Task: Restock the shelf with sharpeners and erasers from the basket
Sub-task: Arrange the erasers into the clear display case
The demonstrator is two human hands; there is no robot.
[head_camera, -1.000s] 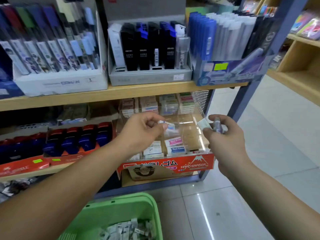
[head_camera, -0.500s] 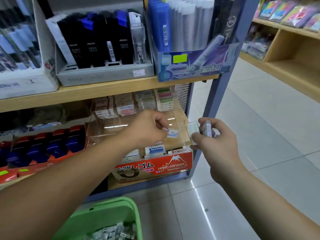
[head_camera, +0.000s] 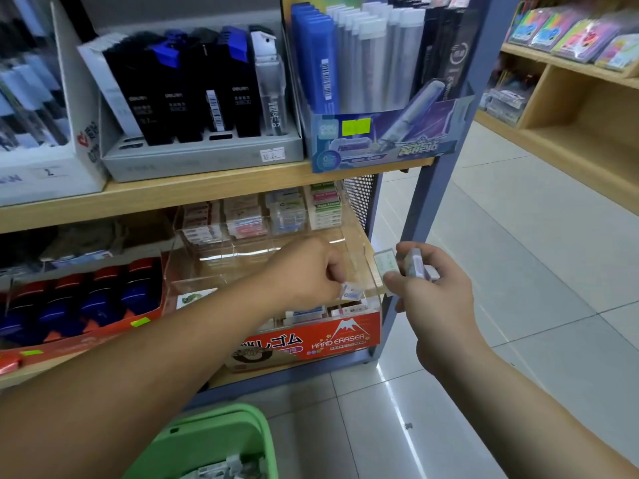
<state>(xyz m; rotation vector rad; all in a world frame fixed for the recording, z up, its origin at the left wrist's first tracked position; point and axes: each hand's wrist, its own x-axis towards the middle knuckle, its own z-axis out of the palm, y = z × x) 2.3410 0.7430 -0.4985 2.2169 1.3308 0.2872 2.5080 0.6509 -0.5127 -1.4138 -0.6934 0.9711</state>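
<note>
Step in hand looked like seating one eraser (head_camera: 352, 292) in the clear acrylic tray (head_camera: 361, 248): best lowered flat past the front wall into a compartment, then released, not tossed. Left hand (head_camera: 307, 271) had its fingers (head_camera: 332, 279) curled narrow, pinching that eraser at the hand's 4 o'clock, just above the red Hard Eraser box (head_camera: 345, 337). Right hand (head_camera: 435, 299), at 3 o'clock of the left, gripped several small packs (head_camera: 386, 264), and the green basket (head_camera: 207, 440) sat at the frame's 6 o'clock.
</note>
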